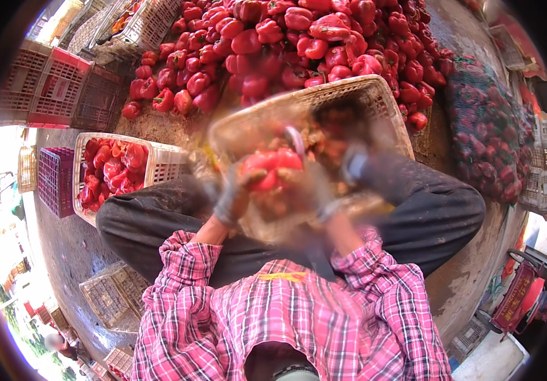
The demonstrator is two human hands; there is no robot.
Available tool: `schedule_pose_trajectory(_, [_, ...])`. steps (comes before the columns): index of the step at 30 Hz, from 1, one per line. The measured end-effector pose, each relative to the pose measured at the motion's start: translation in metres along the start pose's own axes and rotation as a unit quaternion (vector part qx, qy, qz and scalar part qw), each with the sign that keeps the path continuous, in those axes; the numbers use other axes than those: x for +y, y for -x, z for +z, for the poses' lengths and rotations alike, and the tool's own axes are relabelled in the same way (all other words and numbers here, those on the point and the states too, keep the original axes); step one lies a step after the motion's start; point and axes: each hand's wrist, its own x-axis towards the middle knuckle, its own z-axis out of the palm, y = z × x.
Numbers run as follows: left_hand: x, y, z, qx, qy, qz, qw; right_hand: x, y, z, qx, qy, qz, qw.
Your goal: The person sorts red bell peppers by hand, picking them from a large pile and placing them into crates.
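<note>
Over a pale plastic crate (391, 120) between my bent legs, my left hand (230, 198) grips a red bell pepper (272, 166) from its left side. Dirty gloves seem to cover both hands. My right hand (320, 190) is by the pepper's right side, its fingers smeared by motion. A thin curved pale-pink strip (295, 140) stands up beside the pepper; I cannot make out what it is or whether my right hand holds it. Brownish and orange scraps (315, 140) lie in the crate, partly blurred.
A large heap of red bell peppers (299, 44) lies ahead. At the left, a white crate (168, 164) holds opened red peppers, beside a purple crate (56, 181). A full mesh sack (483, 127) stands right. An old crate (114, 295) lies lower left; a red cart (520, 295) stands lower right.
</note>
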Motion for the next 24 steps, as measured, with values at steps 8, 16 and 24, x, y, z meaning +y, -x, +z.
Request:
schedule_pose_trajectory(8, [0.002, 0.007, -0.014, -0.034, 0.320, -0.044, 0.946, -0.048, 0.008, 0.008, 0.095, -0.524, 0.162, 0.831])
schedule_pose_trajectory(16, [-0.002, 0.020, -0.037, -0.024, 0.495, -0.067, 0.866, -0.058, -0.002, 0.020, 0.086, -0.477, 0.196, 0.852])
schedule_pose_trajectory(24, [0.028, 0.061, -0.082, -0.027, 0.499, 0.117, 0.858, -0.044, -0.064, 0.042, 0.156, -0.314, 0.106, 0.931])
